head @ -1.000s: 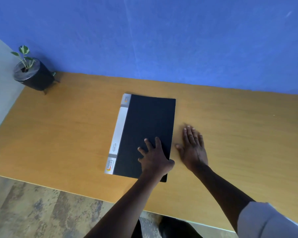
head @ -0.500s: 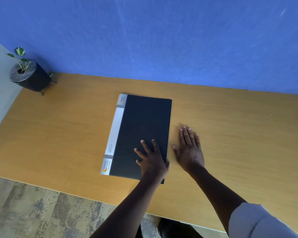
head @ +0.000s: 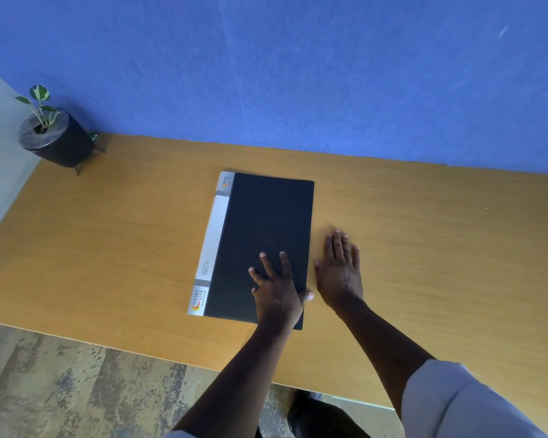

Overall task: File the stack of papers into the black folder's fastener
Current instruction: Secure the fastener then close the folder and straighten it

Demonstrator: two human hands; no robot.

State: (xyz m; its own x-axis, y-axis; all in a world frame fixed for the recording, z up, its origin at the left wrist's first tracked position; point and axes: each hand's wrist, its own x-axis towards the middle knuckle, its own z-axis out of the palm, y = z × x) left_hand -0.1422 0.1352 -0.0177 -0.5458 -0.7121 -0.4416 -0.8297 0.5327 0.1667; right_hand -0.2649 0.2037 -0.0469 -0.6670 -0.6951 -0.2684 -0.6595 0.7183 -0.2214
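We see the black folder [head: 263, 235] lying closed and flat on the wooden desk [head: 424, 248], its long side running away from us and slightly tilted. Its cover is matt black with rounded corners, and along the edge farthest from our right hand [head: 340, 271] runs a white spine strip [head: 214, 235] with grey bands at both ends and an orange-and-red logo reading SMART LIFE. Our left hand [head: 277, 294] rests palm down on the near corner of the cover, fingers spread and straight, the thumb reaching past the folder's open edge toward the right hand; it presses on the cover rather than gripping it. The right hand lies flat on the bare desk just beside that same edge, fingers together and extended, holding nothing, its thumb very close to the folder's edge; we cannot tell whether it touches. A pale rolled sleeve [head: 455, 403] shows on the right forearm. Far beyond the left hand, at the desk's back corner against the blue wall [head: 298, 74], stands a small potted plant [head: 53, 134] in a dark pot.
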